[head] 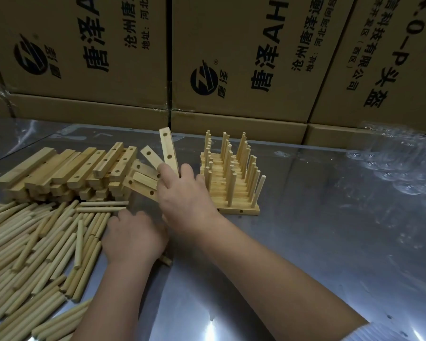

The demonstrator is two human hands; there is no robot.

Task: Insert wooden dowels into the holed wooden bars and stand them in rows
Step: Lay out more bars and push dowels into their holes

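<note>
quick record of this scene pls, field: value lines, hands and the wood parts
right hand: grips one holed bar, held upright
left hand: curled on loose dowels, one end poking out under palm
bar stack: behind the dowels, left
finished rows: right of hands, dowels standing in bars
table: shiny metal

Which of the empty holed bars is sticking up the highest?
The bar rising from the right hand, nearly upright; the other bars lie flat or lean low beside it.

Far across my view stand printed cardboard boxes (231, 52); below them a shiny metal table (317, 242) catches glare, with what looks like clear plastic sheeting (403, 166) at right.
</note>
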